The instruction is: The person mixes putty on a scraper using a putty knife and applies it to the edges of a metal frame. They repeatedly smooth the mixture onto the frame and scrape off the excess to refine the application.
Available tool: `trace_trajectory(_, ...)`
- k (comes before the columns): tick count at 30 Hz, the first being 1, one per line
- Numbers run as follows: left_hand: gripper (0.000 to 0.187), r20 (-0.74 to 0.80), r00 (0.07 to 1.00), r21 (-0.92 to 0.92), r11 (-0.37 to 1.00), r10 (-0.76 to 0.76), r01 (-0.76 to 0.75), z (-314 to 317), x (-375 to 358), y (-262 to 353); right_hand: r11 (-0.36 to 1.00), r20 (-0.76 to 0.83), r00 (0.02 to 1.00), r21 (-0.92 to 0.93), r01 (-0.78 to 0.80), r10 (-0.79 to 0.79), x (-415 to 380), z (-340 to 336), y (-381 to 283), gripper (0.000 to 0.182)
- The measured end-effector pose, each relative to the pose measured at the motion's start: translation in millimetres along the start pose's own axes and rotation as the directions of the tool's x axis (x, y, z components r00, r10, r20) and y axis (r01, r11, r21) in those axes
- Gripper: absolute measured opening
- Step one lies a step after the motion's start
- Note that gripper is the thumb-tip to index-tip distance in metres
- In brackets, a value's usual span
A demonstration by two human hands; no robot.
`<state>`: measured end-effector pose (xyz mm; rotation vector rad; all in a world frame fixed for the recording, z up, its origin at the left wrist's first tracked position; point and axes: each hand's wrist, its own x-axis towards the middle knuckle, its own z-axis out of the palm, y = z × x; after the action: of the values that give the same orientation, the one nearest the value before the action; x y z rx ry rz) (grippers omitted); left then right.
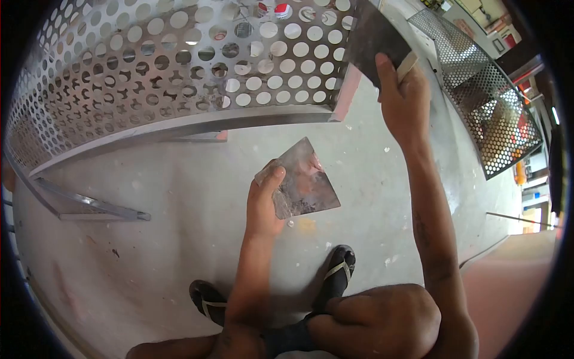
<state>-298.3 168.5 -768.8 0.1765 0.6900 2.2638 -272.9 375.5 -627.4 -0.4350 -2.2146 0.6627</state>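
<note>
My left hand point(263, 200) grips a flat square metal plate point(308, 179) by its left side, thumb on top. Grey and pinkish smears cover the plate's face. Up at the right, my right hand point(408, 102) is closed around the pale handle of a wide, dark putty knife point(382, 45). Its blade overlaps the right end of a curved perforated metal panel point(197, 124), whose sheet is full of round holes. Pinkish filler point(347, 96) shows on the panel's end edge, just below the blade.
A metal leg point(101, 206) juts from the panel's left end over the grey floor point(179, 239). Another perforated panel point(490, 113) stands at the right, near a pinkish surface point(514, 287). My sandalled feet point(341, 266) are below the plate.
</note>
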Motion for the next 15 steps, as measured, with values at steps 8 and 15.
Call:
trace_trajectory(8, 0.033, -0.046, 0.997, 0.037, 0.997, -0.059, 0.061, -15.6, 5.7, -5.7, 0.983, 0.199, 0.963, 0.003, -0.184, 0.179, -45.2, 11.4, 23.0, 0.018)
trace_trajectory(15, 0.031, -0.073, 0.992, 0.035, 0.993, -0.107, 0.11, -16.0, 9.1, -14.9, 0.988, 0.195, 0.974, 0.082, -0.134, 0.116, -53.3, 2.3, 22.4, 0.022)
